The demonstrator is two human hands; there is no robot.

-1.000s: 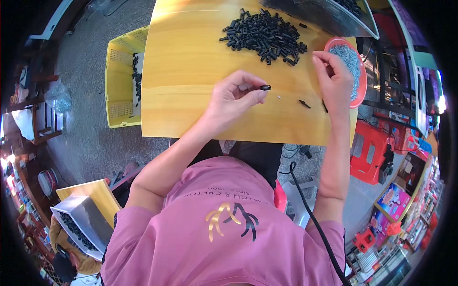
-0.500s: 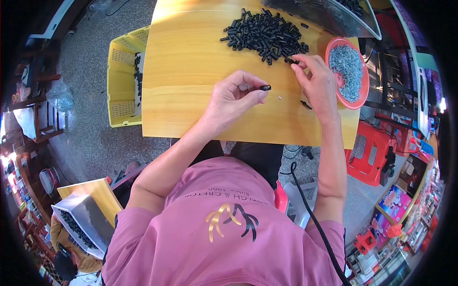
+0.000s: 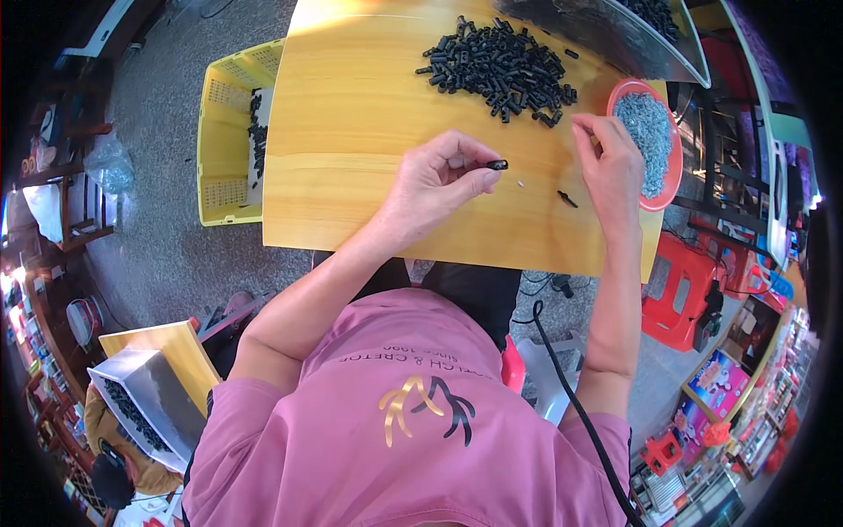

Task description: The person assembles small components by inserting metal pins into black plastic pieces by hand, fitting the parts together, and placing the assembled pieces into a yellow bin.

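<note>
Two hands over wooden surface (image 3: 351,132). Left hand (image 3: 439,180) pinches small black part (image 3: 498,164); right hand (image 3: 610,158) half-closed near red dish (image 3: 672,176), contents indiscernible. Risk: light fingertip grip, part could drop toward stray piece (image 3: 567,199).

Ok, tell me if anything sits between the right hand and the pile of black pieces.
Nothing visible does. The right hand hovers just below the near right edge of the pile of black pieces, with only bare yellow tabletop between them. The red dish of grey bits lies to the hand's right, off that line.
</note>
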